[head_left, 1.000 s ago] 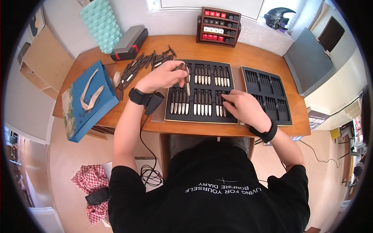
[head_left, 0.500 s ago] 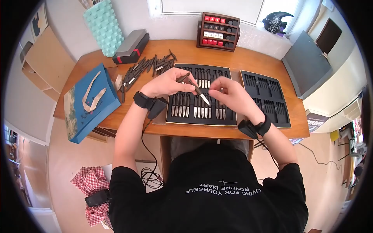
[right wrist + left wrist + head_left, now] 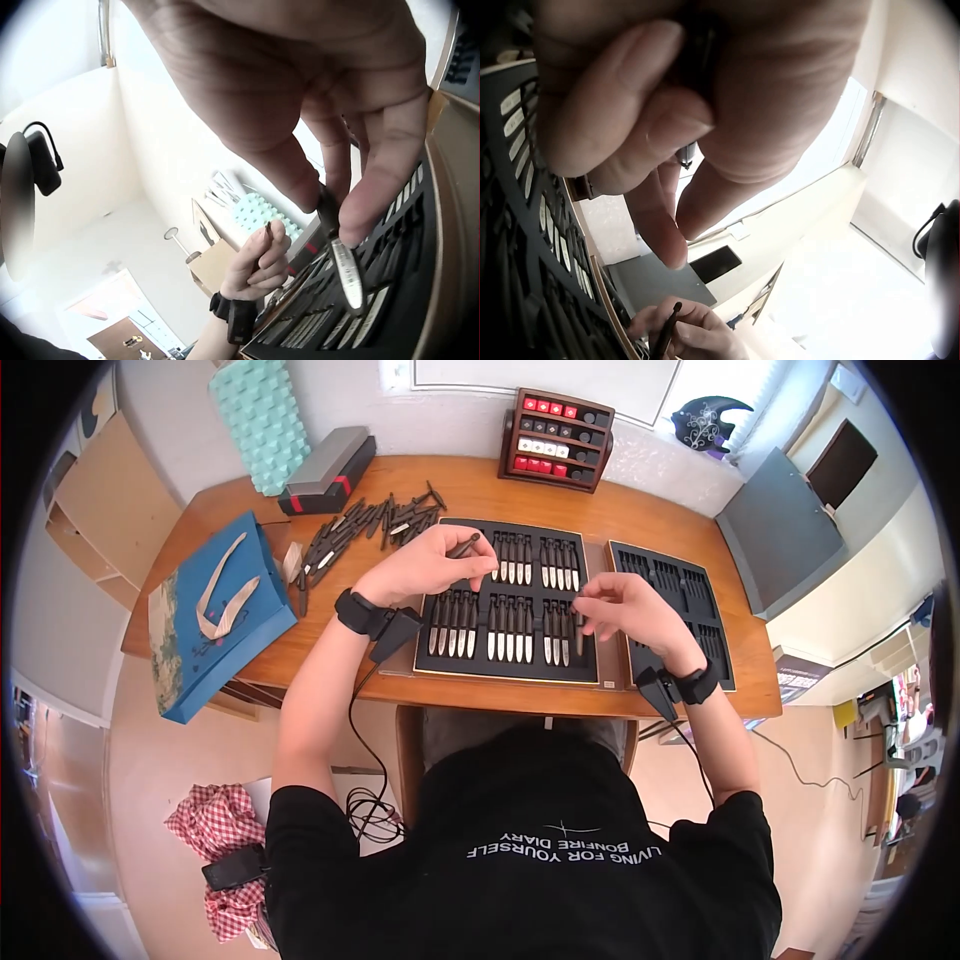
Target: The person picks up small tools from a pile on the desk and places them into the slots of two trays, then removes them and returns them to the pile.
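Note:
My right hand (image 3: 632, 610) pinches a slim dark-handled piece with a flat, rounded silver end (image 3: 346, 274) between thumb and fingertip. That piece hangs silver end down over the near right compartment of the black tray (image 3: 505, 671), beside the ones lying there. Rows of matching pieces fill much of this tray. Over its far left part, my left hand (image 3: 430, 565) grips another dark stick (image 3: 467, 544), whose upper end pokes out above the thumb. In the left wrist view a small metal tip (image 3: 685, 155) shows between the curled fingers; the rest is hidden by them.
A second black tray (image 3: 690, 610) with moulded slots lies to the right. Several loose dark sticks (image 3: 345, 535) are piled at the back left, near a blue paper bag (image 3: 235, 630) and a grey box (image 3: 330, 465). A wooden rack (image 3: 556, 440) stands at the back.
Both hands came together over the tray's middle, then parted. The silver-ended piece went from the left hand to the right, which carried it over the near right compartment. The left hand drew back left.

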